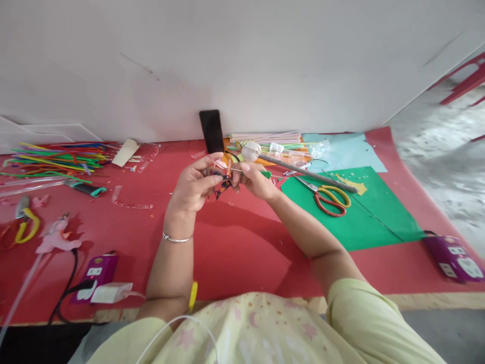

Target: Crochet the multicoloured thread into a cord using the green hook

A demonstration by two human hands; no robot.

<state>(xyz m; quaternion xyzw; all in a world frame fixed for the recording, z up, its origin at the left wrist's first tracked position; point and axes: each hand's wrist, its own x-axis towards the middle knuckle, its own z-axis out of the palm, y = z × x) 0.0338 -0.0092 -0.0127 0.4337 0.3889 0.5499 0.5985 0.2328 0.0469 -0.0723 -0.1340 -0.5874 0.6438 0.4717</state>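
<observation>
Both of my hands are raised over the middle of the red tabletop (pixel 227 237). My left hand (pixel 195 184) pinches a small dark and orange piece (pixel 225 185), whose exact kind I cannot make out. Close against it on the right, my right hand (pixel 257 181) is closed with thumb and forefinger pressed on a thin, light stick. A flat green part (pixel 267 174) shows beside the right thumb, seemingly in line with that stick. The right fingertips meet the small piece and hide some of it.
A black phone (pixel 211 131) leans on the white wall behind. Scissors (pixel 329 199) lie on a green sheet (pixel 364 227), near a grey stick with a white ball (pixel 250 151). Left are colourful pipe cleaners (pixel 60 159), pliers (pixel 26 220), a pink glue gun (pixel 57 236) and a purple power strip (pixel 100 273).
</observation>
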